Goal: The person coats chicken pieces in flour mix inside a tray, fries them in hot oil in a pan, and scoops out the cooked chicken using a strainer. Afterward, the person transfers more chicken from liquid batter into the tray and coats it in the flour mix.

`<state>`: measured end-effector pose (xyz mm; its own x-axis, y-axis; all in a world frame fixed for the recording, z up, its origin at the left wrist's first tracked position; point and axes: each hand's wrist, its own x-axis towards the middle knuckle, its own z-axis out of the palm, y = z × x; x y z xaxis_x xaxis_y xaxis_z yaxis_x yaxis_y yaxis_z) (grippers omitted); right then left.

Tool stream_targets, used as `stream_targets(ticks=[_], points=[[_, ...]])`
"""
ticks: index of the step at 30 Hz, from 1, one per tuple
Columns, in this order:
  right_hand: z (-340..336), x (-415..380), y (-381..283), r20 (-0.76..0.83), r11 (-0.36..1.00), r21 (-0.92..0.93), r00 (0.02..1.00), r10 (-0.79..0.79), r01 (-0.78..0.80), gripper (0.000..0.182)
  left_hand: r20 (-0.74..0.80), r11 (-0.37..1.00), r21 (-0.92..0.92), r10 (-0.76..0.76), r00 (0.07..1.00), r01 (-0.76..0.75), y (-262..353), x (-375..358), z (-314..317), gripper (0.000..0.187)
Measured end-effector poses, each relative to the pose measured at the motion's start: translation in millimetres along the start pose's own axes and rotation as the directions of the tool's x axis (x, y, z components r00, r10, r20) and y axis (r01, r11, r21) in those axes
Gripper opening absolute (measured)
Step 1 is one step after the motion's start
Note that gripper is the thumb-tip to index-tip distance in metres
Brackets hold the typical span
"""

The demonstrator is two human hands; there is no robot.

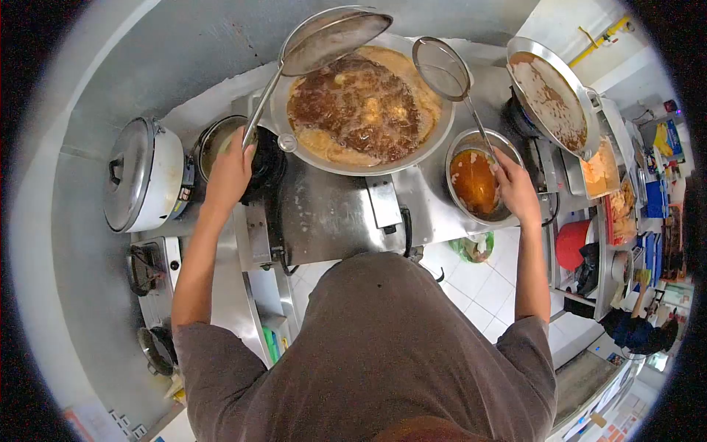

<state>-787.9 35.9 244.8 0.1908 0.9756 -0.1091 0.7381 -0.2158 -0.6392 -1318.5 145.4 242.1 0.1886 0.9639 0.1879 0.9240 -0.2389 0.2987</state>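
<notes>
A wide wok (pixel 434 140) of bubbling brown oil sits on the steel stove, with several pale golden pieces showing in the foam. My left hand (pixel 230 171) is closed round the handle of a large strainer (pixel 335 46), whose mesh head is raised over the wok's far left rim. In my right hand (pixel 513 184) is the handle of a smaller strainer (pixel 442 68); its round mesh head is above the wok's right edge. Below that handle stands a metal bowl (pixel 455 147) of orange-brown liquid with pale bits. Neither mesh shows food in it.
A second large pan (pixel 549 81) of foamy liquid stands at the far right. Beside it is a tray (pixel 600 168) of orange food. On the left are a lidded white pot (pixel 151 177) and a dark burner (pixel 265 158) holding a smaller pot. A green bag (pixel 473 247) lies on the tiled floor.
</notes>
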Motion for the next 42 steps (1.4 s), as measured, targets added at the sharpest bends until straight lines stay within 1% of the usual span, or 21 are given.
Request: stream_targets(ticks=[1,4,7,10,13,14,15,16,17,19,22,25,26,29,30,33,34,35,37,40,42], points=[[-3,2,-2,0.028,0.999,-0.003,0.999,0.032,-0.032,0.04,0.014,1.0,-0.005,-0.008,1.0,0.008,3,-5,0,0.042],[-5,18,11,-0.003,0.968,-0.165,0.981,-0.192,0.189,0.042,0.009,0.998,0.012,0.059,0.998,-0.06,-9,-15,14,0.043],[0,44,21,0.071,0.9,-0.315,0.953,-0.295,0.302,0.046,0.095,0.999,-0.042,-0.019,0.995,0.023,-4,-18,16,0.044],[13,70,19,0.146,0.889,-0.329,0.947,-0.286,0.319,0.052,0.144,0.997,-0.078,0.022,0.989,-0.01,-20,-15,29,0.044],[33,92,37,0.191,0.763,-0.399,0.86,-0.473,0.508,0.051,0.09,0.971,-0.156,0.199,0.976,-0.184,-35,-13,33,0.039],[30,85,18,0.26,0.933,-0.215,0.938,-0.229,0.287,0.05,0.25,0.972,-0.236,0.046,0.967,0.015,-19,-11,17,0.037],[27,77,-3,0.371,0.999,-0.047,0.929,0.011,0.007,0.049,0.414,0.935,-0.279,-0.091,0.906,0.221,-3,-8,-3,0.035],[30,69,-25,0.509,0.951,0.085,0.834,0.215,-0.297,0.049,0.573,0.861,-0.282,-0.202,0.795,0.423,12,-6,-17,0.032],[39,63,-36,0.543,0.89,0.19,0.8,0.256,-0.414,0.044,0.605,0.84,-0.304,-0.194,0.773,0.449,16,-5,-19,0.031],[56,56,-60,0.621,0.697,0.372,0.723,0.304,-0.613,0.036,0.661,0.795,-0.343,-0.174,0.73,0.5,20,1,-21,0.029],[98,62,-81,0.628,0.494,0.556,0.727,0.278,-0.669,0.024,0.729,0.7,-0.386,-0.168,0.664,0.601,23,11,-9,0.028],[129,87,-91,0.616,0.378,0.617,0.723,0.313,-0.69,0.013,0.754,0.625,-0.418,-0.166,0.635,0.66,34,16,0,0.025],[134,100,-87,0.702,0.404,0.581,0.686,0.192,-0.707,0.012,0.774,0.561,-0.457,-0.133,0.619,0.691,39,16,0,0.02],[136,120,-91,0.666,0.358,0.648,0.728,0.164,-0.672,0.011,0.813,0.434,-0.481,-0.105,0.573,0.762,43,20,7,0.016],[135,123,-92,0.579,0.331,0.718,0.789,0.205,-0.612,0.01,0.827,0.376,-0.488,-0.091,0.555,0.788,45,19,4,0.013],[120,132,-87,0.619,0.347,0.685,0.763,0.186,-0.64,0.005,0.859,0.24,-0.487,-0.043,0.511,0.84,43,19,-4,0.012],[115,123,-89,0.57,0.383,0.724,0.81,0.136,-0.574,0.005,0.868,0.22,-0.478,-0.03,0.496,0.85,41,19,-6,0.012],[115,125,-86,0.563,0.458,0.692,0.814,0.139,-0.557,0.005,0.878,0.199,-0.467,-0.016,0.479,0.862,38,19,-8,0.012],[113,127,-85,0.549,0.599,0.614,0.823,0.145,-0.514,0.018,0.894,0.156,-0.446,0.018,0.449,0.882,33,21,-9,0.012],[106,124,-98,0.507,0.728,0.523,0.848,0.153,-0.444,0.02,0.913,0.101,-0.407,0.057,0.403,0.908,29,26,-9,0.011],[107,135,-97,0.497,0.822,0.429,0.858,0.131,-0.374,0.022,0.93,0.085,-0.367,0.052,0.364,0.926,28,29,-11,0.02]])
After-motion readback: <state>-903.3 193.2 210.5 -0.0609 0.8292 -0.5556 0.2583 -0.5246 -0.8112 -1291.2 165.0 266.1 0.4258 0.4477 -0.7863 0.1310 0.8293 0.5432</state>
